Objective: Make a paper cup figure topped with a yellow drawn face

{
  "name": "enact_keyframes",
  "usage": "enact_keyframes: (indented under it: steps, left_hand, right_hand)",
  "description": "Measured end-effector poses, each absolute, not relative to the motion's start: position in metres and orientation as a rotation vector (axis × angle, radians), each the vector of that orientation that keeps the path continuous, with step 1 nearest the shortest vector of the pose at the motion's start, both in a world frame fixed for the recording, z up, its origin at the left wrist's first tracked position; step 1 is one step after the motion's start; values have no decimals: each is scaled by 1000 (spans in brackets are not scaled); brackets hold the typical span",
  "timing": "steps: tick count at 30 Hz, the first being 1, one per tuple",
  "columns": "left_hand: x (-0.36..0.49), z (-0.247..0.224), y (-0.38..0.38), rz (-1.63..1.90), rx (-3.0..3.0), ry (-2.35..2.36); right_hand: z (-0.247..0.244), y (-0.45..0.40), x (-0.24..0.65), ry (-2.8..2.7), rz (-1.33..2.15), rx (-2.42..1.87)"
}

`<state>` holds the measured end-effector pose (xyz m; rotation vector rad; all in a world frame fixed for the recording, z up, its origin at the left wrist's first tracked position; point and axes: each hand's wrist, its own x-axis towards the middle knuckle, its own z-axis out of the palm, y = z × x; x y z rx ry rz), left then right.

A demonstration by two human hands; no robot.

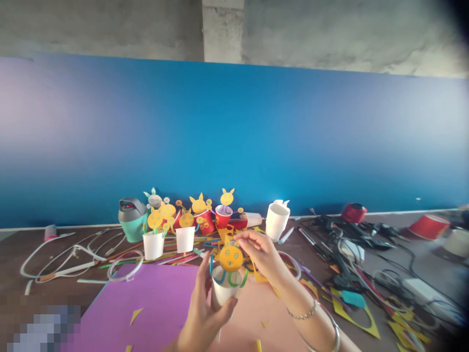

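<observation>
The left hand [205, 305] is wrapped around a white paper cup [222, 295], thumb on the near side and fingers on the far side, closed to the cup's width. The right hand [258, 248] has its fingers drawn together at the ears of the yellow cat-like face [231, 258] above the rim; whether they pinch or only touch it is unclear.

The face already has 2 ears and drawn features. A blue strip [211, 267] and a green strip [233, 280] curl at the cup's mouth, so this piece looks largely assembled. Whether everything is fastened cannot be told.

Under the hands lie a purple sheet [154, 298] and a salmon sheet [258, 313]. Behind, 2 white cups [153, 246] and several red cups [223, 220] stand with similar faces, seemingly put together. Farther right, 1 white cup [277, 222] stands upright, with no yellow face visible. Yellow offcuts [371, 325] and black cables [410, 254] lie at the right.
</observation>
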<state>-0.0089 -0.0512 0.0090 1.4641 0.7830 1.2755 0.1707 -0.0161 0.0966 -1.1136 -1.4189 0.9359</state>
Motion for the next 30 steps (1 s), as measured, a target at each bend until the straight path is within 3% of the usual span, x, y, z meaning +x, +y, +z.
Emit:
enact_keyframes:
  steps: [30]
  left_hand:
    - [-6,9,-55,1297,1496,775]
  right_hand:
    - [98,-22,163,-1384,899,-1131]
